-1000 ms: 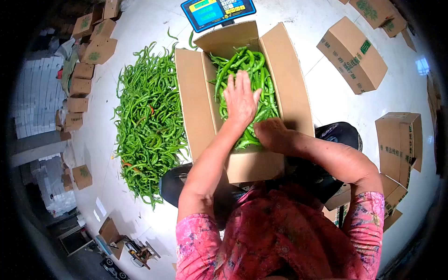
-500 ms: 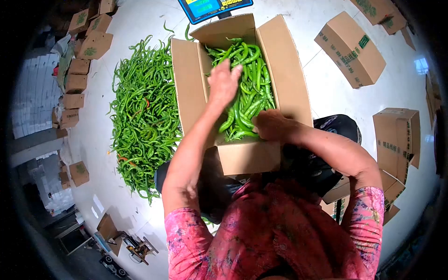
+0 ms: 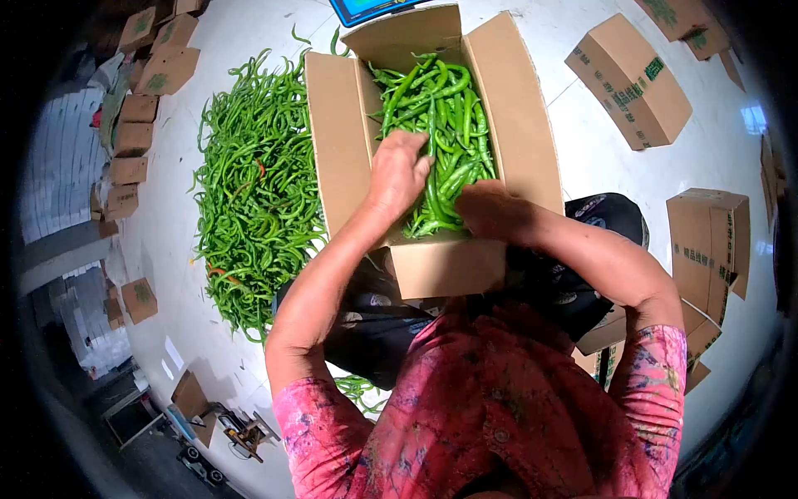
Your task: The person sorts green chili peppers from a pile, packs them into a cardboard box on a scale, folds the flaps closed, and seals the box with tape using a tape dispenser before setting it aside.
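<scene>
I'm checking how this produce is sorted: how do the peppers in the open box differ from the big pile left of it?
The boxed peppers sit within the cardboard box; the pile spreads loose on the floor. Many boxed peppers lie roughly lengthwise, while the pile is tangled every way. The pile shows a few red bits; the boxed peppers show only green. Both are mostly long, slender green peppers.

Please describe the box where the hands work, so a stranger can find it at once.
Start at the broad heap of peppers to the person's left. Just right of it stands an open cardboard box. Unlike the other boxes, it shows green peppers inside, with the left hand and right hand at them.
</scene>
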Demonstrator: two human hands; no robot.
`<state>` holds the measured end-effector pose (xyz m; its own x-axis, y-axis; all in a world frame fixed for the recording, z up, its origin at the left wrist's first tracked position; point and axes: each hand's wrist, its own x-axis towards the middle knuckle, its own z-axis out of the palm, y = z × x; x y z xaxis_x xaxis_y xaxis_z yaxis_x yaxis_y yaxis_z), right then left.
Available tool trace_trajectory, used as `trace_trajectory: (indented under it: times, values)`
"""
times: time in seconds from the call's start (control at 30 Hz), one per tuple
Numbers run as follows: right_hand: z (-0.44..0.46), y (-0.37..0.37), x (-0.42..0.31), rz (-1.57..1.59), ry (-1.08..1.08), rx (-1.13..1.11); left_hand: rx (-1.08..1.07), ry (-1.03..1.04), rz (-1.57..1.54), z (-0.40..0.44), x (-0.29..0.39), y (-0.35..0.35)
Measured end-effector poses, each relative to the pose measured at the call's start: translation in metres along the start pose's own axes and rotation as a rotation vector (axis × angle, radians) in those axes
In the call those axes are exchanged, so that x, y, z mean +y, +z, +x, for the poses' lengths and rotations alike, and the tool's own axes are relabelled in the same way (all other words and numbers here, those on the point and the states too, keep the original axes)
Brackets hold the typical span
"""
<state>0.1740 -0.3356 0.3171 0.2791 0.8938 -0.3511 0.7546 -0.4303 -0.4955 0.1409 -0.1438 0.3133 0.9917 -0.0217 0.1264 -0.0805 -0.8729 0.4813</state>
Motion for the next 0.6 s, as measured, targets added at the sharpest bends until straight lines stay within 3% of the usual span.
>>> trace_trajectory:
  times: [0.1,0.13,0.2,0.23,0.3,0.33,0.43,0.5,0.57,0.6]
  values:
    - [-0.005,-0.005,0.002,0.081,0.014,0.055,0.197,-0.186,-0.075,0.005,-0.016,-0.001]
    - [0.000,-0.013,0.008,0.097,0.046,0.045,0.092,-0.285,-0.161,0.005,-0.023,-0.001]
    - [0.010,-0.017,0.024,0.032,0.042,0.011,-0.016,-0.265,-0.098,-0.004,-0.020,0.004]
    - [0.009,-0.014,0.031,0.066,-0.060,0.150,-0.070,-0.249,-0.068,-0.006,-0.016,0.005]
    - [0.000,-0.008,0.044,0.131,-0.255,0.435,0.146,-0.134,-0.050,0.001,-0.030,0.022]
    - [0.000,-0.009,0.043,0.218,-0.343,0.629,0.078,-0.267,-0.162,0.007,-0.043,0.026]
    - [0.027,-0.049,0.038,0.148,0.236,0.144,-0.079,-0.481,-0.259,0.013,-0.019,0.005]
    - [0.017,-0.063,0.045,0.160,0.181,0.277,0.094,-0.379,-0.409,0.016,-0.050,0.021]
    - [0.004,-0.073,0.045,0.176,0.169,0.340,0.178,-0.451,-0.666,0.028,-0.049,0.009]
    - [-0.002,-0.079,0.042,0.185,0.178,0.333,0.121,-0.435,-0.636,0.029,-0.046,0.007]
